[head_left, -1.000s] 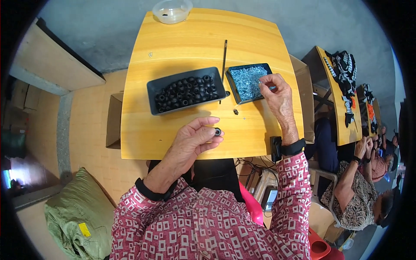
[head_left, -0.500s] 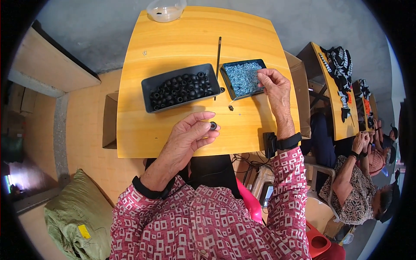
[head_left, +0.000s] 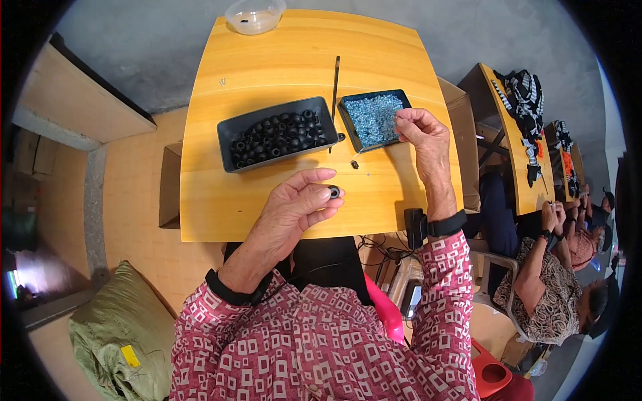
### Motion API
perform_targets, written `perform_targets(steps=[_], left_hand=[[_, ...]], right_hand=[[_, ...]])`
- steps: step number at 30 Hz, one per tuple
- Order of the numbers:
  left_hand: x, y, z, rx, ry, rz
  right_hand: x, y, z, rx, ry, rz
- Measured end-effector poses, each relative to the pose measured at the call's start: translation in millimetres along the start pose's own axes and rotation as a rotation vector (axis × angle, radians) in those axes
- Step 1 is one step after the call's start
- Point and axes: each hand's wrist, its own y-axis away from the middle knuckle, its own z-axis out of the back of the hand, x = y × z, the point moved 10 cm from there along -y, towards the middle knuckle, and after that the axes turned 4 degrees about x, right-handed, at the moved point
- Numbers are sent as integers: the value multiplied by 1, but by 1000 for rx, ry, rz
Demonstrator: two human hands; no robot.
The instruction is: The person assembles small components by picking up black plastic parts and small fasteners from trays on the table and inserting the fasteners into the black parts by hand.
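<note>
Between the thumb and fingertips of my left hand [head_left: 299,199] is a small black ring-like part [head_left: 334,192] with a round hole facing up. My right hand [head_left: 428,137] is closed in a pinch at the right edge of a dark tray [head_left: 350,128] filled with small clear-blue pieces [head_left: 376,119]. What the right fingertips hold, if anything, is too small to make out. Beyond my left hand stands a long dark grey bin [head_left: 231,127] holding many rounded black parts [head_left: 281,137] with holes, like the one in my fingers.
A thin black rod [head_left: 336,87] lies between bin and tray. A small dark piece [head_left: 355,164] rests on the yellow table [head_left: 281,73], and a clear bowl [head_left: 255,23] stands at its far edge. Cardboard boxes [head_left: 460,134] flank the table. Other people sit at tables on the right.
My left hand has shifted slightly to the right with the black ring-like part. My right hand stays pinched by the tray and has barely moved.
</note>
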Motion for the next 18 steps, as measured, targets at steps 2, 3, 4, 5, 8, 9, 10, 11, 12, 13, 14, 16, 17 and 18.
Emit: perform_targets(steps=[2, 3, 4, 5, 8, 9, 10, 11, 12, 13, 14, 16, 17, 18], left_hand=[[-1, 2, -2, -3, 10, 0], [-2, 2, -3, 17, 30, -7], [-3, 4, -5, 34, 51, -18], [-3, 5, -6, 25, 57, -14], [0, 8, -17, 96, 151, -2], [1, 9, -20, 127, 181, -8], [2, 9, -25, 164, 211, -11], [3, 10, -28, 166, 215, -8], [4, 10, -31, 174, 242, 0], [6, 12, -32, 177, 266, 5], [7, 14, -33, 176, 267, 5], [9, 17, -34, 164, 251, -18], [10, 19, -37, 165, 252, -19], [7, 22, -38, 135, 212, -53]], right_hand=[[16, 17, -16, 91, -22, 41], [22, 29, -23, 99, -26, 29], [34, 42, -35, 150, 4, 46], [45, 56, -42, 192, 40, 64], [70, 90, -53, 251, 148, 140], [79, 99, -57, 276, 205, 229], [90, 108, -60, 296, 265, 319], [93, 115, -60, 269, 243, 309], [96, 120, -61, 267, 248, 307], [98, 125, -63, 264, 294, 329], [101, 129, -65, 260, 341, 352], [110, 139, -72, 258, 405, 444], [114, 143, -75, 254, 421, 465], [118, 147, -78, 250, 437, 487]])
